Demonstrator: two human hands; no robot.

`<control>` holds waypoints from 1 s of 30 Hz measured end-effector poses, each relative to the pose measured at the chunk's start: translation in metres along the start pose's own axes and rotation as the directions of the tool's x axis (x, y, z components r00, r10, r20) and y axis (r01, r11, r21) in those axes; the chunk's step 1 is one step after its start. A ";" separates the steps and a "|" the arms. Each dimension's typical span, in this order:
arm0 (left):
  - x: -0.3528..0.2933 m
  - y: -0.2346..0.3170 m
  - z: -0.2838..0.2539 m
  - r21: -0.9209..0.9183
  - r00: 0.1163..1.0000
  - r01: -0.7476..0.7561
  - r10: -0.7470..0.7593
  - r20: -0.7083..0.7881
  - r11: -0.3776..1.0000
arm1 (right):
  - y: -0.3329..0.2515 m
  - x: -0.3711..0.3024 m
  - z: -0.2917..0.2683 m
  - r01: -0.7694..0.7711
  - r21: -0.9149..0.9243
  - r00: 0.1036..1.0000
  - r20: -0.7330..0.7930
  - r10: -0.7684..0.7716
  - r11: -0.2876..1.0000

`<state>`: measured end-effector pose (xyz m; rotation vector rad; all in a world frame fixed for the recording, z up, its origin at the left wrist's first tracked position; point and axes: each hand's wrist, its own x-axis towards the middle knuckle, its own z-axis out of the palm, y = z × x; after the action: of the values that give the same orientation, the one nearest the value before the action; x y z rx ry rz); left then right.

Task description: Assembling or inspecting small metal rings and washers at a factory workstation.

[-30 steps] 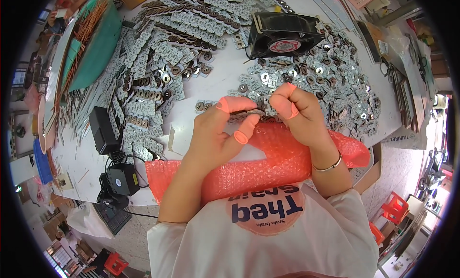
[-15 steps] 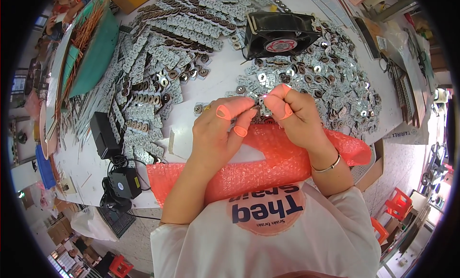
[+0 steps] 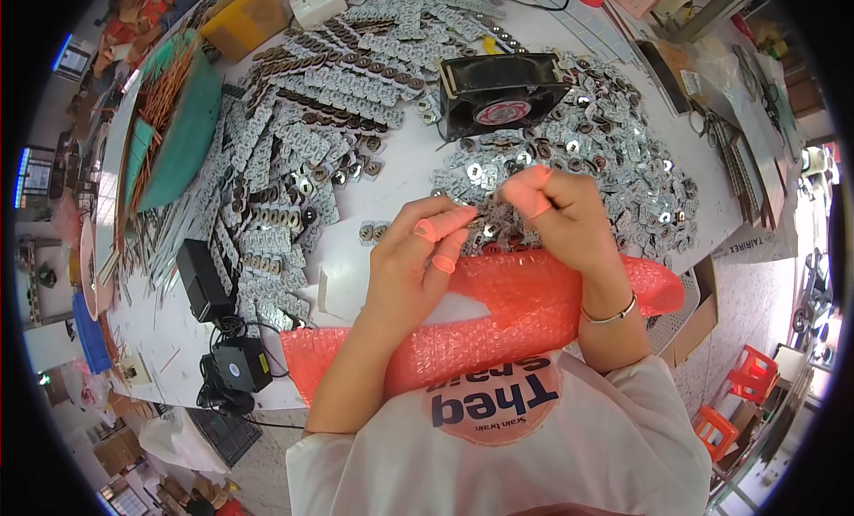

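Note:
My left hand [image 3: 411,265] and my right hand [image 3: 574,215] are raised over the near part of the table, with orange finger cots on thumbs and forefingers. The left thumb and forefinger are pinched together; whatever lies between their tips is too small to make out. The right hand is curled, its thumb against the forefinger, and its tips are a short way from the left ones. Under and behind both hands spreads a heap of small silvery metal pieces with round dark or shiny centres [image 3: 614,165]. Red bubble wrap [image 3: 534,289] lies beneath my forearms.
A black fan [image 3: 503,93] stands upright behind the heap. Rows of joined metal strips [image 3: 347,80] cover the back left. A green basin [image 3: 191,129] holds copper-coloured strips. Black power adapters [image 3: 238,349] with cables sit at the left edge. A yellow box [image 3: 245,22] stands farther back.
My fingertips have drawn apart, the right hand shifting to the right. The whole view has also shifted slightly, so the table things appear lower.

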<state>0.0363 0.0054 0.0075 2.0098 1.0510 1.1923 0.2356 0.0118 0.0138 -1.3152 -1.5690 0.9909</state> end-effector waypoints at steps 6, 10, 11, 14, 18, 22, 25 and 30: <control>-0.009 -0.007 0.001 -0.448 0.920 0.386 -0.374 0.119 0.807 | -0.005 0.000 -0.005 -0.055 0.109 0.987 0.155 0.038 0.992; -0.007 -0.008 -0.007 -0.607 0.892 0.435 -0.413 0.186 0.665 | -0.006 0.000 -0.007 -0.024 0.079 0.966 0.258 0.003 0.997; -0.006 -0.009 -0.008 -0.599 0.903 0.417 -0.388 0.185 0.684 | -0.006 0.000 -0.007 -0.084 0.119 0.958 0.281 0.048 0.989; -0.011 -0.012 -0.003 -0.541 0.910 0.407 -0.376 0.172 0.736 | -0.006 0.000 0.000 -0.057 0.124 0.953 0.302 0.017 0.991; -0.009 -0.006 -0.008 -0.615 0.818 0.545 -0.524 0.239 0.570 | -0.008 -0.003 0.010 -0.054 0.073 0.940 0.340 0.026 0.996; -0.013 -0.010 -0.013 -0.799 0.794 0.546 -0.462 0.396 0.254 | -0.008 -0.008 0.012 -0.339 0.488 0.897 0.427 0.119 0.804; -0.012 -0.005 -0.003 -0.804 0.894 0.395 -0.388 0.225 0.443 | -0.012 -0.007 0.015 -0.376 0.506 0.910 0.361 0.205 0.776; -0.009 -0.009 0.001 -0.444 0.994 0.083 -0.105 -0.025 0.892 | -0.001 -0.006 0.020 0.116 0.070 0.987 0.099 -0.123 0.991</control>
<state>0.0314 0.0018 -0.0038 1.5664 0.7980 1.2978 0.2169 0.0049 0.0078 -1.1279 -1.6597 1.0397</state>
